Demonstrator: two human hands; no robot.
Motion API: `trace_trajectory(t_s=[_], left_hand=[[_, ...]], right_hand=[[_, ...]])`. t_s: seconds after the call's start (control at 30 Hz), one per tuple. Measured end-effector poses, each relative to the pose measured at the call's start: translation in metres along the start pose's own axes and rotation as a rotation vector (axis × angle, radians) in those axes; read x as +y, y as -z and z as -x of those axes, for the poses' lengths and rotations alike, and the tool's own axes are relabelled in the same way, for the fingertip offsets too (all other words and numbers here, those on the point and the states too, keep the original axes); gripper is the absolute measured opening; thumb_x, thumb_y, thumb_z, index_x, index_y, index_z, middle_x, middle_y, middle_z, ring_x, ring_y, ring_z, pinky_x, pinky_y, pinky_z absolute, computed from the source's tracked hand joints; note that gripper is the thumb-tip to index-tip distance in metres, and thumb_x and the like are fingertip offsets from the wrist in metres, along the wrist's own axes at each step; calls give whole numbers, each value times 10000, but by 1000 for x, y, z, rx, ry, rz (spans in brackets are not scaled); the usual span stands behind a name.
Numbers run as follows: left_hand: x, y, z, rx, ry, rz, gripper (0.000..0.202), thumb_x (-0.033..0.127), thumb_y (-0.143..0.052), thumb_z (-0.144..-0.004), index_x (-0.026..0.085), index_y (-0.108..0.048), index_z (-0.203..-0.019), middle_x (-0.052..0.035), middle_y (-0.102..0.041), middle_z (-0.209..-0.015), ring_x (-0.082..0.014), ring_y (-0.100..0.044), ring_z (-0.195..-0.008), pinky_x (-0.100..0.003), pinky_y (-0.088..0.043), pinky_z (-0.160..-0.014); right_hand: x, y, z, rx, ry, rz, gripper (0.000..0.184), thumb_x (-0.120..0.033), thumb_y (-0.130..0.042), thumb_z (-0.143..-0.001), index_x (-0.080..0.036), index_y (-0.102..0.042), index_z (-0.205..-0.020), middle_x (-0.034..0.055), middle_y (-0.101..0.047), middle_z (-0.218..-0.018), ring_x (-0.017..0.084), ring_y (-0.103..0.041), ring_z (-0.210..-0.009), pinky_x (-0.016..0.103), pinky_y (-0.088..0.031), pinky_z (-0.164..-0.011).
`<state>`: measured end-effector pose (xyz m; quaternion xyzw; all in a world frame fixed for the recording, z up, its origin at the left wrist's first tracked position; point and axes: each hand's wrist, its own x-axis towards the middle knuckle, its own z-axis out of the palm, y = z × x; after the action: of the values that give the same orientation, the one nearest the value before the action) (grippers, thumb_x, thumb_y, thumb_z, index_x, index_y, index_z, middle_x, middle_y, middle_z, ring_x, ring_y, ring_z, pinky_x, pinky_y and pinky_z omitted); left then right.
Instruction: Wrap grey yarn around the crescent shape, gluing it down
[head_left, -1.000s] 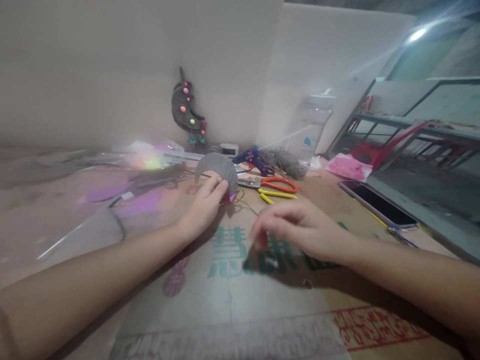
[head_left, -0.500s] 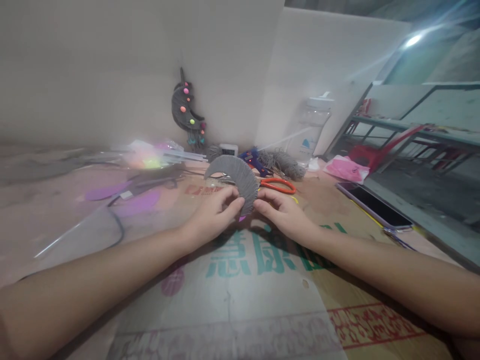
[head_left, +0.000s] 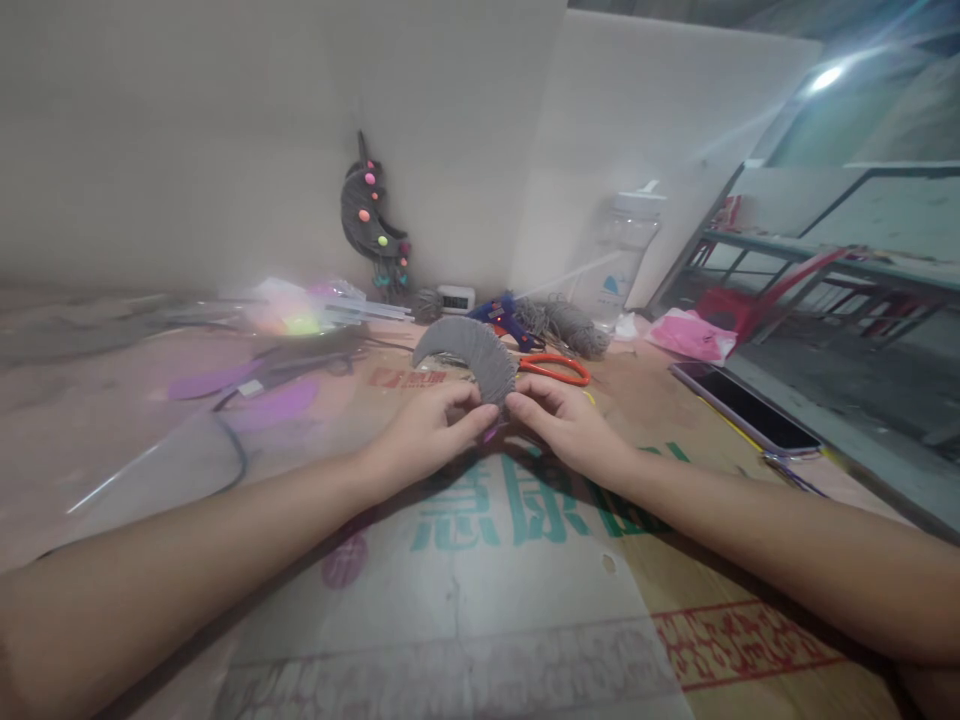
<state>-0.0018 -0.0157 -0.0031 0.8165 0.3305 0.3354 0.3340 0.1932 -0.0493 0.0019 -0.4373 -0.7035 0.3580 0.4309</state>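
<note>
Currently, the left hand (head_left: 424, 435) has its fingers clamped on the lower end of the crescent (head_left: 476, 350), the arch rising at their twelve o'clock. The fingers of the right hand (head_left: 577, 428) touch its outer edge from four o'clock, grip unclear; a second ago they were apart from it. Tight grey strands rib the crescent. Beyond, at two o'clock, lies fuzzy yarn (head_left: 577, 328).

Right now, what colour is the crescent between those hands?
The crescent is grey with fine lines across it, showing best in the head view.
</note>
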Motion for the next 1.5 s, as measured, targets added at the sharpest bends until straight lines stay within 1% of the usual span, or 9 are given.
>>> trace_trajectory(t_s=[0.1, 0.23, 0.4, 0.5, 0.77, 0.97, 1.13, 1.27, 1.5], left_hand=[[-2, 0, -1, 42, 59, 81, 339, 451, -539, -885, 175, -515, -689, 40, -498, -628, -108, -435, -583, -241, -325, -561], [-2, 1, -3, 71, 54, 75, 357, 459, -536, -887, 176, -509, -671, 40, -477, -623, -114, -434, -607, -246, -321, -572], [0, 2, -4, 106, 73, 99, 347, 449, -524, -876, 184, -493, -655, 43, -441, -596, -112, -409, -575, -251, -306, -547], [2, 2, -3, 109, 109, 141, 345, 466, -523, -866, 187, -495, -665, 47, -430, -581, -107, -395, -544, -247, -295, -520], [0, 3, -3, 99, 94, 119, 340, 457, -522, -880, 184, -505, -678, 32, -475, -613, -120, -440, -585, -254, -335, -553], [-3, 1, 0, 23, 3, 91, 317, 436, -515, -909, 178, -525, -725, 19, -538, -669, -129, -487, -631, -257, -365, -594], [-1, -2, 2, -34, -104, -34, 204, 339, -510, -911, 182, -595, -813, -17, -632, -806, -173, -575, -781, -284, -435, -715], [2, -4, 1, 64, -27, 27, 117, 312, -587, -847, 197, -583, -828, -14, -618, -797, -172, -577, -736, -288, -454, -685], [4, -2, 3, 63, -31, 178, 288, 340, -695, -773, 203, -559, -987, -37, -659, -983, -182, -626, -884, -298, -500, -788]], right_hand=[[4, -1, -1, -27, 35, -147, 252, -395, -575, -903, -212, -597, -1074, 56, -665, -1057, 184, -635, -942, 336, -528, -846], [6, -3, -1, -27, 14, -173, 380, -325, -649, -840, -229, -533, -1189, 65, -637, -1135, 125, -619, -706, 294, -546, -647], [6, -3, -2, -21, -72, -164, 324, -258, -616, -844, -205, -552, -1158, -38, -618, -703, 85, -507, -492, 222, -432, -466], [6, -2, -4, 3, -127, -106, 200, -270, -592, -858, -181, -612, -1036, -58, -546, -608, 84, -481, -479, 211, -381, -444], [1, -1, -1, 34, -90, -65, 216, -351, -547, -898, -188, -629, -1013, -29, -547, -678, 107, -488, -533, 235, -402, -486], [-2, 4, 1, 166, 117, 162, 240, -359, -475, -955, -185, -638, -935, 27, -611, -799, 158, -583, -741, 288, -469, -671], [-6, 2, 5, 60, 211, 212, 140, -299, -539, -919, -190, -626, -924, 38, -651, -855, 171, -603, -789, 302, -480, -717], [-9, 0, 6, 16, 229, 234, 69, -257, -578, -887, -216, -629, -908, 32, -677, -885, 166, -605, -768, 286, -479, -674], [-6, 1, 2, 47, 253, 238, 154, -263, -523, -927, -212, -641, -844, 36, -685, -869, 180, -625, -844, 323, -485, -786]])
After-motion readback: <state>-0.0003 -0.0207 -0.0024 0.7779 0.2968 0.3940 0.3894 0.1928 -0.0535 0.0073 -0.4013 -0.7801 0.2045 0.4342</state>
